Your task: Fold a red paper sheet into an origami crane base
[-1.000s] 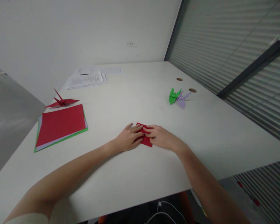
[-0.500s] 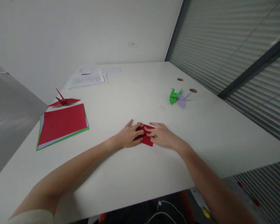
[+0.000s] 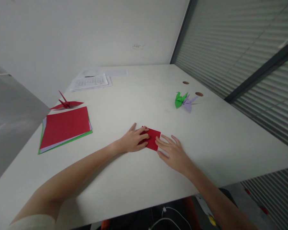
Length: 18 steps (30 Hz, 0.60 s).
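A small folded square of red paper (image 3: 154, 137) lies flat on the white table (image 3: 124, 179), turned at a slight angle. My left hand (image 3: 135, 139) rests over its left part with the fingers spread, pressing it down and hiding that side. At the paper's right edge is my right hand (image 3: 173, 154), fingers stretched out and apart. One or two of its fingertips overlap the paper; whether they touch it I cannot tell. Nothing is gripped in either hand.
A stack of red, lilac and green paper sheets (image 3: 66, 127) lies at left, a red paper crane (image 3: 66, 104) behind it. A green crane (image 3: 179, 100) and a lilac crane (image 3: 187, 104) stand at right. Printed sheets (image 3: 91, 82) lie at the back; white cables (image 3: 169, 219) hang below the front edge.
My right hand has slid right and toward me, its fingers spreading, so more of the red paper's right side shows. My left hand stays in place.
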### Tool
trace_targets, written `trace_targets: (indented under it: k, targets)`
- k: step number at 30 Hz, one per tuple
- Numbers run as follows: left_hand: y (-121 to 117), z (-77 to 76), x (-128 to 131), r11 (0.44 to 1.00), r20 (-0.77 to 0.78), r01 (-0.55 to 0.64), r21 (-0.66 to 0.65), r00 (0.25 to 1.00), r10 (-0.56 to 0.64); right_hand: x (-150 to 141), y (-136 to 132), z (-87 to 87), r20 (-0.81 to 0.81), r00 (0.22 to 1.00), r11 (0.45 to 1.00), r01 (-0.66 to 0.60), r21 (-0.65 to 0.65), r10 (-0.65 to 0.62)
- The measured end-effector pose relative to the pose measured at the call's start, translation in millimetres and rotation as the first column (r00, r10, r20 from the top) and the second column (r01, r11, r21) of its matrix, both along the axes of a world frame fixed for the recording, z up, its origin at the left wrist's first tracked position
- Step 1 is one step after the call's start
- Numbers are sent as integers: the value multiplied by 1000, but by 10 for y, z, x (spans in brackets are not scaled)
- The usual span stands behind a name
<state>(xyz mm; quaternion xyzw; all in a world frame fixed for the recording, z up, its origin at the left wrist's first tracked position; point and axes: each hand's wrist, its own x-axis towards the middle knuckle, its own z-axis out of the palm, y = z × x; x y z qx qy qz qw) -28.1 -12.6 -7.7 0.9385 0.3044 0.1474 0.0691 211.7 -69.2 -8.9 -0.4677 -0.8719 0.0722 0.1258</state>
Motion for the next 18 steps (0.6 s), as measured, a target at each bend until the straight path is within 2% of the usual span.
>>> trace_targets:
  k: [4, 8, 13, 18]
  targets:
    - [8, 11, -7, 998, 8, 40, -53, 999, -40, -8, -31, 10, -18, 1000, 999, 24, 40, -23]
    - [22, -4, -12, 996, 3, 53, -75, 999, -53, -157, 23, 65, -43, 997, 990, 64, 126, -60]
    - [31, -45, -15, 996, 27, 20, -87, 999, -18, -274, 50, -5, 72, 996, 995, 42, 93, -49]
    - [41, -62, -15, 997, -5, 22, -80, 1000, -22, -146, -87, -78, 113, 992, 994, 41, 105, -53]
